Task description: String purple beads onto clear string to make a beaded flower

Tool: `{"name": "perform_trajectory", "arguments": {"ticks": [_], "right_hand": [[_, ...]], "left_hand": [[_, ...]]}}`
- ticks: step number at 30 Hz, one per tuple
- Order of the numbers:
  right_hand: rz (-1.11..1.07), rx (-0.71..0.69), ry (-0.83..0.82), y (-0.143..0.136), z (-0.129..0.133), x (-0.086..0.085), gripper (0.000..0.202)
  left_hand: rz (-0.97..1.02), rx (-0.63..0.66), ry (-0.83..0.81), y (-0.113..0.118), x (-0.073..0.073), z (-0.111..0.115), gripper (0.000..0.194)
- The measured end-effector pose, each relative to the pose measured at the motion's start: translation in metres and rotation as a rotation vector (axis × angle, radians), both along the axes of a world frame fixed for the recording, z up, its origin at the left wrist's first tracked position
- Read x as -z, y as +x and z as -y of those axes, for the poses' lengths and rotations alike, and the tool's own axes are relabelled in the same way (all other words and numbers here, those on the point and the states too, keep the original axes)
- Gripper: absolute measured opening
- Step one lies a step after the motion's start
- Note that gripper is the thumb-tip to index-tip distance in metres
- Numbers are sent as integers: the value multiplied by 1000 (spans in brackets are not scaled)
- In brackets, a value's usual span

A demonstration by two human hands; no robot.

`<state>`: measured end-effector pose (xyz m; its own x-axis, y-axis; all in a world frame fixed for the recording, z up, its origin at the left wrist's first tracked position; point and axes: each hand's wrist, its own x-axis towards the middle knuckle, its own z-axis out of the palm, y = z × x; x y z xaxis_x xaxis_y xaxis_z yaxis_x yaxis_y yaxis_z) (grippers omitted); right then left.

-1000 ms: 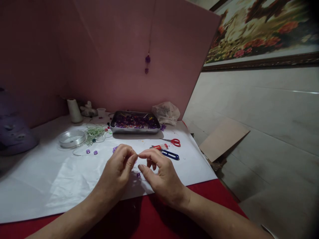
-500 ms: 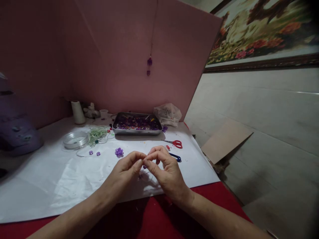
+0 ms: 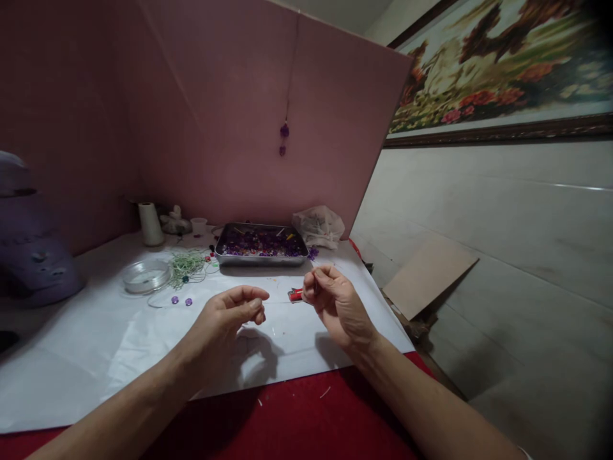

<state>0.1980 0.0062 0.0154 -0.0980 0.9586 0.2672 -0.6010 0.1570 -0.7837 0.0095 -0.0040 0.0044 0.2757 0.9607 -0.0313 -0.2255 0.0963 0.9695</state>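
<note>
Over the white sheet [image 3: 158,345], my left hand [image 3: 234,313] is closed, thumb against the fingers; what it pinches is too small to make out. My right hand [image 3: 335,303] is closed too, raised to the right of the left one with a gap between them. Its fingertips press together on something I cannot make out. Just beside the right hand lies a red-handled tool [image 3: 295,294], partly hidden behind the fingers. Behind both hands stands a metal tray [image 3: 261,260] of mostly purple beads.
Two purple beads [image 3: 188,302], a clear spool [image 3: 146,276] and a green thread tangle [image 3: 186,265] lie at left. Further back are a white thread cone [image 3: 151,225] and a plastic bag [image 3: 318,225]. A purple bottle [image 3: 36,255] stands far left. Red cloth [image 3: 297,421] borders the front.
My hands have moved apart, the right one up and to the right. The purple bead flower near my left hand no longer shows. The view has tilted up slightly.
</note>
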Motion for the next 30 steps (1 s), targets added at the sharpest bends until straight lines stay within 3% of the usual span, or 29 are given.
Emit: {"name": "perform_trajectory", "arguments": {"ticks": [5,8,11,17,22,30], "right_hand": [[274,-22,103,-8,9,4,8],[386,-38,164,-14,16,6,4],[414,-54,171,-16,17,7,4],[156,-65,80,-7,11,-4,6],[-109,-79,38,11,0,-14,9],[-214,91,12,37,-24,-14,11]], "left_hand": [[-184,-43,179,1,-9,6,16],[-67,89,210,6,-10,12,27],[-26,199,189,9,-7,14,21],[-167,219,115,5,-2,9,15],[-152,192,55,-4,-4,-2,16],[-94,222,-33,-11,-7,-9,14]]}}
